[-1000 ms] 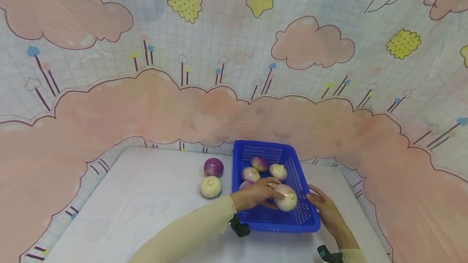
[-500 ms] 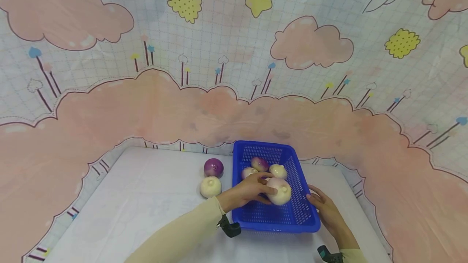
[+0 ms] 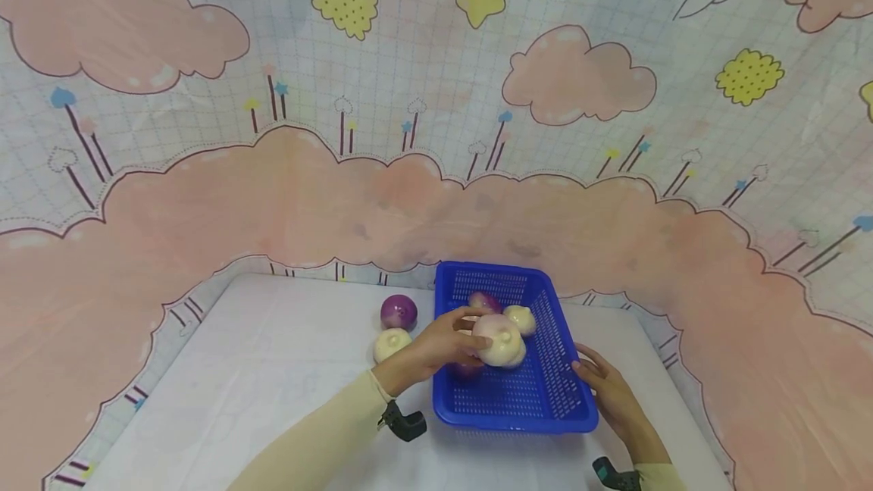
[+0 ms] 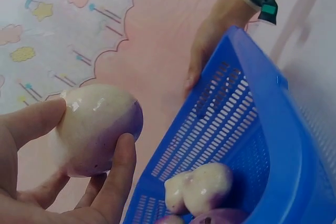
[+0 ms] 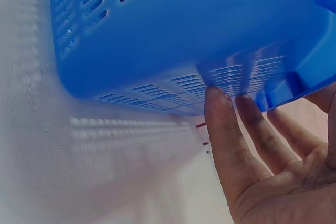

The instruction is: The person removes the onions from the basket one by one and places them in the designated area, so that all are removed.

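Left hand (image 3: 443,343): thumb and fingers clamped around a pale bulb with a purple side (image 3: 499,341). In the head view the held bulb is seen right of lower centre, against the left-middle of the blue basket (image 3: 514,424). In the left wrist view it is pinched between thumb and fingertips at left of frame, purple side turned right.

Right hand (image 3: 611,392): fingers extended and spread apart, tips laid against the basket's right side near the rim, as confirmed at lower right of the right wrist view. Whether the rim is pinched by the thumb cannot be told.

In basket, head view: a purple-topped bulb (image 3: 484,302) is seen at the back; a cream bulb (image 3: 521,320) is placed to its right; a dark purple bulb (image 3: 467,370) is partly covered by the left hand; another pale bulb (image 3: 518,358) is mostly hidden by the held one.

Outside, left of basket: a glossy purple bulb (image 3: 398,312) is set on the white table (image 3: 273,354), with a white bulb (image 3: 391,344) just below it in frame, partly covered by the left hand. A cloud-print backdrop (image 3: 341,203) is hung behind.
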Available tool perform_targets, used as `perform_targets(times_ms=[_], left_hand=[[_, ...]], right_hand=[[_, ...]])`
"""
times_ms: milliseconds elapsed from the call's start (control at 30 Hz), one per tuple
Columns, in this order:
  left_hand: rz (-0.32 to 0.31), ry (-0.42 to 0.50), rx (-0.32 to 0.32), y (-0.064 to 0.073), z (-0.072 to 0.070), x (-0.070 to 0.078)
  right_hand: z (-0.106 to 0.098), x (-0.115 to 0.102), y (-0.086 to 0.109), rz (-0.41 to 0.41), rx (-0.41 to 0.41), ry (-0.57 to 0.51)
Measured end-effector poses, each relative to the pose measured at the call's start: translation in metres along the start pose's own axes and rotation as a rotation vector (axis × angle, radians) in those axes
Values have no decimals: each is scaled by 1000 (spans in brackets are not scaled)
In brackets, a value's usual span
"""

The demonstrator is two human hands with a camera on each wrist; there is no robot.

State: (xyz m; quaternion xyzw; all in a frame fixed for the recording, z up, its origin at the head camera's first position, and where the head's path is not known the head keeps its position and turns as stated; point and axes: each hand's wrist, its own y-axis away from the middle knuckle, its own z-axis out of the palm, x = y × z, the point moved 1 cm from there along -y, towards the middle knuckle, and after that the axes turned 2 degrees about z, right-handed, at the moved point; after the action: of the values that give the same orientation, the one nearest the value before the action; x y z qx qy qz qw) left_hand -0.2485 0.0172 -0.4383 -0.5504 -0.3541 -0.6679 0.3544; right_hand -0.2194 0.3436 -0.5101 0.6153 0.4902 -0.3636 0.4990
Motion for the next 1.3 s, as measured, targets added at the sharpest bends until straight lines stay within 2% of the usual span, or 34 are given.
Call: perform_targets(times_ms=[167, 333, 667, 900, 1300], left_hand=[[7, 0, 7, 5, -12, 2], [27, 41, 19, 8, -24, 1], [38, 43, 88, 13, -51, 8], [49, 48, 117, 14, -77, 16], [48, 45, 200, 13, -129, 17]], right_hand=[[0, 0, 0, -2, 2, 4], [1, 2, -1, -9, 6, 10], [4, 0, -2, 2, 16, 7], [5, -1, -5, 14, 27, -1], [7, -4, -15, 12, 35, -9]])
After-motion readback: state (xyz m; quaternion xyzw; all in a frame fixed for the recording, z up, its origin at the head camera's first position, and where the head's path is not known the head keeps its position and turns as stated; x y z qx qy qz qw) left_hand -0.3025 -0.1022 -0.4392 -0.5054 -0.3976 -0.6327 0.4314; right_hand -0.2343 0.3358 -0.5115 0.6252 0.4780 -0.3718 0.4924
